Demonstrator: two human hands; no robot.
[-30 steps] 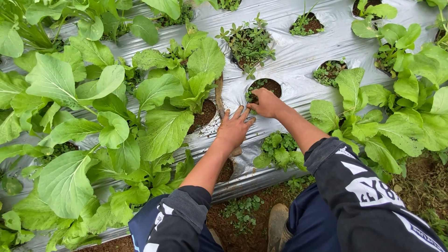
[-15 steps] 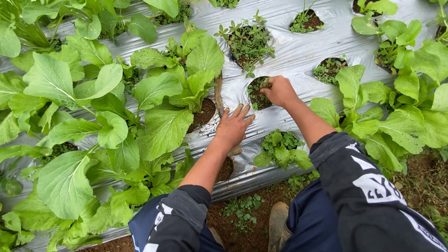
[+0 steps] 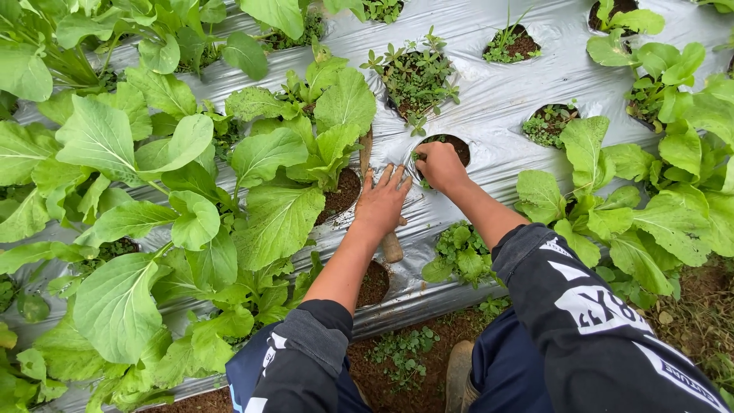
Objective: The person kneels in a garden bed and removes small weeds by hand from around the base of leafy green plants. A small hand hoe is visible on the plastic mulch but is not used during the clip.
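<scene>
Silver plastic mulch covers the raised bed, cut with round planting holes, and the person crouches at its near edge with both bare arms reaching over it. The right hand sits at the near-left rim of one planting hole, fingers curled down into the dark soil among small weeds; its grip looks narrow, pinched on something low and green, though the knuckles hide exactly what is caught. The left hand lies flat and spread on the plastic just beside that hole, to its near-left, fingers pointing away from the body toward the rim, holding nothing I can make out. A short brownish wooden handle pokes out from under the heel of that palm, its long axis running roughly toward the person.

So the hole lies straight ahead of the right hand and slightly right of the left; the right is the one at the weeds, the left only presses on the sheet next to it. Leafy green mustard plants crowd the holes to the left, touching the left wrist's side, and another clump of greens grows between the two forearms. Farther holes carry thicker weed tufts, well apart from either hand.
</scene>
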